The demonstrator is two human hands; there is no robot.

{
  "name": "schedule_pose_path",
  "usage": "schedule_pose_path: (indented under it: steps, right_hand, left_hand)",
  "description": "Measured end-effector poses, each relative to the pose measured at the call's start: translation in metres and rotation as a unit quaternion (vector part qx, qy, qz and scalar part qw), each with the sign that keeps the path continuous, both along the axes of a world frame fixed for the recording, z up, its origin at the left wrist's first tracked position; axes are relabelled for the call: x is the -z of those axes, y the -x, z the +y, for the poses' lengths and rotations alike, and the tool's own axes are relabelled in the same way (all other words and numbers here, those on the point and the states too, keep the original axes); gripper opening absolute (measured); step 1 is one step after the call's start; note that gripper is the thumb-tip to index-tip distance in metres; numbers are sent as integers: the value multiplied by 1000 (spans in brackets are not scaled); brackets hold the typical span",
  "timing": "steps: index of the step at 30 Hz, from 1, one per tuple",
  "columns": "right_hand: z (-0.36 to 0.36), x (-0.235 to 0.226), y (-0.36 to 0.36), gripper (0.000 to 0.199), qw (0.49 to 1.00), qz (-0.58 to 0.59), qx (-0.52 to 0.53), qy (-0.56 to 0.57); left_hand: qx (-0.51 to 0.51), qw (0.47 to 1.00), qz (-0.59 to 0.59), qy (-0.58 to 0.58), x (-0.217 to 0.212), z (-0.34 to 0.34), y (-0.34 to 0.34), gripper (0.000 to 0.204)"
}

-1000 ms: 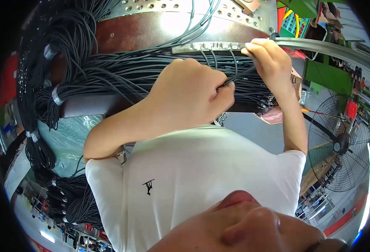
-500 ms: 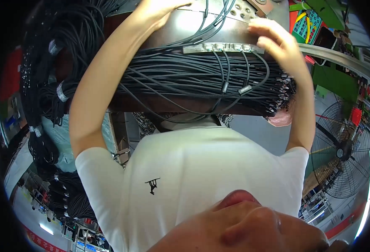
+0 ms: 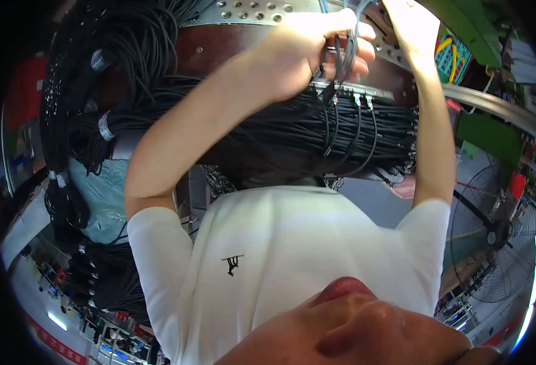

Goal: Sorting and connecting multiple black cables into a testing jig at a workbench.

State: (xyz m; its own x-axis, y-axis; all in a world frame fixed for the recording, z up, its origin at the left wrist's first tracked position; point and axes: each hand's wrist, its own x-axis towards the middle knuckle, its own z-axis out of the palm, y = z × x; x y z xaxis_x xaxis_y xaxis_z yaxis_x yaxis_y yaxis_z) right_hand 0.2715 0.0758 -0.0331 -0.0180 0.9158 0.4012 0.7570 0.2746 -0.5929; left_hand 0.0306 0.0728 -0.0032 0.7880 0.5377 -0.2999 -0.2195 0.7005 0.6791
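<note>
My left hand (image 3: 316,52) is closed around a few thin black cables (image 3: 348,48), which run up past the upper edge. Beneath it lies a narrow metal strip (image 3: 377,94) with a row of sockets. Several cables with silvery plugs (image 3: 358,100) are plugged into the strip and loop down toward me. My right hand (image 3: 411,24) is farther off at the upper right, bright with glare; its fingers are partly cut off by the picture's edge. A thick bundle of black cables (image 3: 274,137) lies across the table on the near side of the strip.
A perforated metal plate (image 3: 243,11) spans the far side of the brown tabletop (image 3: 219,48). Tied black cable coils (image 3: 103,42) hang at the left. A metal rail (image 3: 493,100), a green frame (image 3: 480,131) and a standing fan (image 3: 493,237) are on the right.
My left hand has moved right, over the socket strip, and now grips cables. My right hand has moved away from the strip, up to the far edge. The plugged cables have shifted.
</note>
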Motion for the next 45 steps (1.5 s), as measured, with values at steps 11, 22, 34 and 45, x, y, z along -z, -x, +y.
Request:
schedule_pose_path:
  steps: [11, 22, 34, 45]
  right_hand:
    - [-50, 6, 39, 23, 976, -44, -1, 211]
    - [-124, 11, 71, 25, 985, -104, -112, 75]
    - [9, -22, 62, 25, 977, 199, -58, -41]
    - [22, -11, 24, 26, 957, -257, 124, -42]
  left_hand:
    - [-272, 937, -131, -175, -68, 30, 217, 24]
    - [-33, 855, 355, -377, -32, 25, 211, 45]
    - [-46, 998, 34, -22, -23, 31, -5, 14]
    - [81, 966, -157, -190, 44, 105, 10, 23]
